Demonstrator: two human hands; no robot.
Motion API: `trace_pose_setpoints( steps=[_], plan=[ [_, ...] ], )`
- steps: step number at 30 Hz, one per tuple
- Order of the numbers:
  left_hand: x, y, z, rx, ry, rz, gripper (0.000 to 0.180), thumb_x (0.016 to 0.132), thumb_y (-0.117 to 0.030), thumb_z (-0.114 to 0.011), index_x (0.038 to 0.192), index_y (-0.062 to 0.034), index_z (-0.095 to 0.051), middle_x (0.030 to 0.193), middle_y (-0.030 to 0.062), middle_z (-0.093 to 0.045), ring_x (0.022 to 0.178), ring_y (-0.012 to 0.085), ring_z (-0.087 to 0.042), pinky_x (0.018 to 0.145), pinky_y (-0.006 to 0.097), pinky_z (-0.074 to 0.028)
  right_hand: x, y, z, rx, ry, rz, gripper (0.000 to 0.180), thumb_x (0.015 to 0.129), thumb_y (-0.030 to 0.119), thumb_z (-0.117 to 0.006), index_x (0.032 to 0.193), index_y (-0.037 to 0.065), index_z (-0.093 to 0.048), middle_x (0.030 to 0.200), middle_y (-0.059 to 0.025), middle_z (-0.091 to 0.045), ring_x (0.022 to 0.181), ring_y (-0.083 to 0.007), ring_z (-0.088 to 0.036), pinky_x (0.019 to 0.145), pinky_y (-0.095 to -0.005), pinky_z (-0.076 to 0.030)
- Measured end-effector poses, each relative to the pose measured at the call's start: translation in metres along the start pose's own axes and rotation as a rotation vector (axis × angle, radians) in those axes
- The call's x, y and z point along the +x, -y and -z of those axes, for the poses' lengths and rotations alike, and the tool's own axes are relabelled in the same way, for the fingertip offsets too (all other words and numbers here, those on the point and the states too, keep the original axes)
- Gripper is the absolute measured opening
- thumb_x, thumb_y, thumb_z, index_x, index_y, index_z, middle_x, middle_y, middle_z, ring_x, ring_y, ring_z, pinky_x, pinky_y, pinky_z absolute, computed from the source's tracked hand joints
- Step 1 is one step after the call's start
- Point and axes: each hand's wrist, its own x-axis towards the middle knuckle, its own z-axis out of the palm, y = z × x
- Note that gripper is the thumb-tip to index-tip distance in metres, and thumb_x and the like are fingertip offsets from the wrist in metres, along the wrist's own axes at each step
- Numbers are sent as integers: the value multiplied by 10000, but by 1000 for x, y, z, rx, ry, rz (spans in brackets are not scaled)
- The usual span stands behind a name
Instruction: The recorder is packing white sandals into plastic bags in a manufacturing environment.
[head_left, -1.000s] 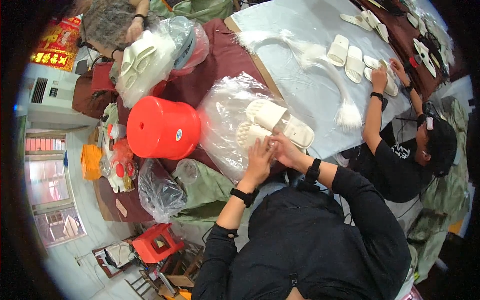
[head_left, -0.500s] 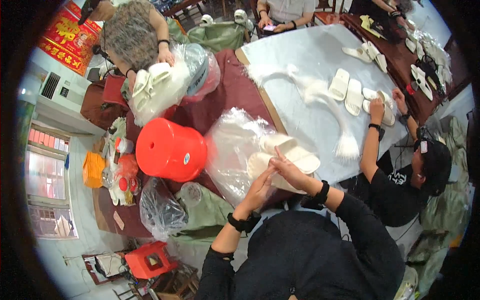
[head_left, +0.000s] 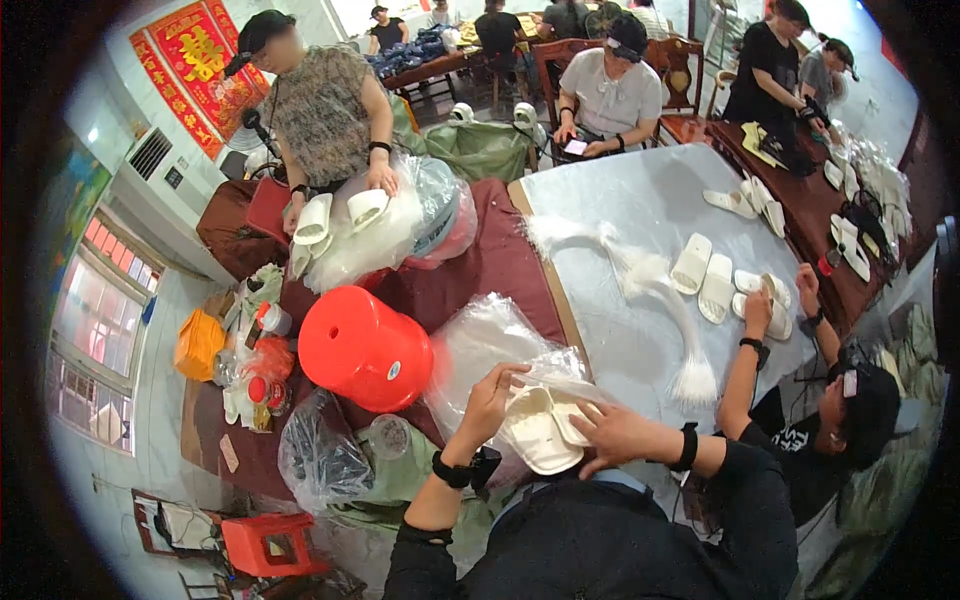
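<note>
A pair of cream slippers (head_left: 540,432) lies close in front of me, soles or footbeds hard to tell apart under the glare. Clear plastic bags (head_left: 480,340) spread out just beyond them, and a film edge runs over the slippers' far end. My left hand (head_left: 486,408) is on the left of the slippers, its fingertips closed on the edge of a clear plastic bag. On the other side, my right hand (head_left: 622,434) has its fingers spread, the tips at the slippers' right edge.
An upturned red bucket (head_left: 365,348) stands left of the bags. White fastener strands (head_left: 680,320) and more slippers (head_left: 715,288) lie on the pale tabletop (head_left: 610,180). A co-worker's hand (head_left: 760,312) holds a slipper at right; another person (head_left: 330,130) handles slippers across the table.
My hands have come apart from each other. The slippers are now nearer my body, and my left hand has taken the bag's edge. The view has tilted up.
</note>
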Motion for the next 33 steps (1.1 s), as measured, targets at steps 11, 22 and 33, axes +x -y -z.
trace_pose_setpoints(
  steps=[11,22,33],
  plan=[
    [4,3,21,-175,-92,22,406,967,-337,-307,1070,-19,-538,1080,71,-573,925,135,-526,807,275,-424,6,-35,8,-574,-509,173,390,751,127,-490,1126,18,-498,759,-95,-575,762,-209,-574,719,-333,-475],
    [-7,-32,27,-193,-231,-54,422,970,-315,-292,988,25,-541,1075,154,-590,998,214,-554,887,336,-411,14,-34,80,-372,-529,524,116,738,145,-576,799,82,-500,698,-17,-511,671,-178,-533,611,-312,-458],
    [-24,-45,-37,6,119,68,394,922,-327,-435,1129,-1,-510,1073,131,-561,982,232,-538,894,325,-398,20,-25,77,-371,-815,605,219,727,209,-651,668,123,-458,619,-1,-430,603,-145,-504,502,-297,-425]
  ],
)
